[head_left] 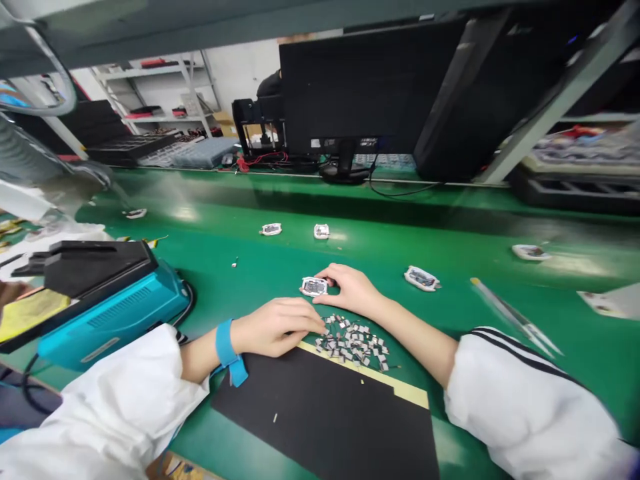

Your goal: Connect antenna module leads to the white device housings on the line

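Fingertips of my left hand are drawn together at the left edge of a pile of small silver parts with short dark wires. Whether a part is pinched between them is too small to make out. My right hand grips the right end of a small white casing, thumb on the near side and fingers on the far side. Grey electronics show inside the casing, which lies low over the green bench. Beneath the pile runs the yellow edge of a black sheet.
Similar casings lie around the green bench, including one at right and one farther back. Tweezers rest at right. A blue device stands at left. A monitor rises behind.
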Demonstrator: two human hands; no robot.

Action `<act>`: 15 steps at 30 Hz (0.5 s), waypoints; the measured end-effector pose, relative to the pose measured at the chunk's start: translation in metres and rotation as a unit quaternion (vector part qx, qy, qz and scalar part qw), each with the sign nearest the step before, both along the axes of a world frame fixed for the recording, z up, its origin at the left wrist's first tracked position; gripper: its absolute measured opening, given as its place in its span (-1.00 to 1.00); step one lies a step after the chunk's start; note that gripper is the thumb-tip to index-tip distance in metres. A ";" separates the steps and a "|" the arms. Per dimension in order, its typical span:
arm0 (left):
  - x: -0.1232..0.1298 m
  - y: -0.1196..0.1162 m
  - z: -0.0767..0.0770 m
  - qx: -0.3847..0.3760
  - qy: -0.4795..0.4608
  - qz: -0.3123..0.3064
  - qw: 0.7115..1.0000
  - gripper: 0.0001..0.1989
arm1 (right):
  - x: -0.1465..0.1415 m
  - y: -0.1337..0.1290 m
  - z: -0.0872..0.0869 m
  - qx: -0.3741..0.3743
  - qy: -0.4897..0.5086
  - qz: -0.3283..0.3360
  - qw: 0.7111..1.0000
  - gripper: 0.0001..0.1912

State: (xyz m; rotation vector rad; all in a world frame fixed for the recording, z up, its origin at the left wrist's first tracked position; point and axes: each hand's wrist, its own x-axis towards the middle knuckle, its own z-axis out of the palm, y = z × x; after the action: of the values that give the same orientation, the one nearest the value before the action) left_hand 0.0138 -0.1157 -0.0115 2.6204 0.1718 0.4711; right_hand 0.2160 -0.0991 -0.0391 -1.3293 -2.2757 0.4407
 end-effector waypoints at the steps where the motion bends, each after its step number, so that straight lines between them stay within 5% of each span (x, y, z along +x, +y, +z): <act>1: 0.000 0.000 0.000 0.009 0.009 -0.001 1.000 -0.72 | 0.000 0.000 0.000 0.001 -0.003 0.000 1.000 -0.55; 9: 0.004 -0.004 0.002 0.114 0.068 -0.014 0.991 -0.64 | -0.004 0.003 0.002 0.018 -0.038 0.001 0.999 -0.45; 15: 0.003 0.001 -0.007 0.166 0.009 0.049 0.985 -0.63 | -0.006 0.003 0.003 0.021 -0.042 0.005 0.999 -0.40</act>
State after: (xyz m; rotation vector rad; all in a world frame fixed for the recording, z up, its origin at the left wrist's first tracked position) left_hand 0.0166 -0.1143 -0.0190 2.9532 0.2480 0.5498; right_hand 0.2096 -0.0960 -0.0360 -1.3406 -2.3474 0.3448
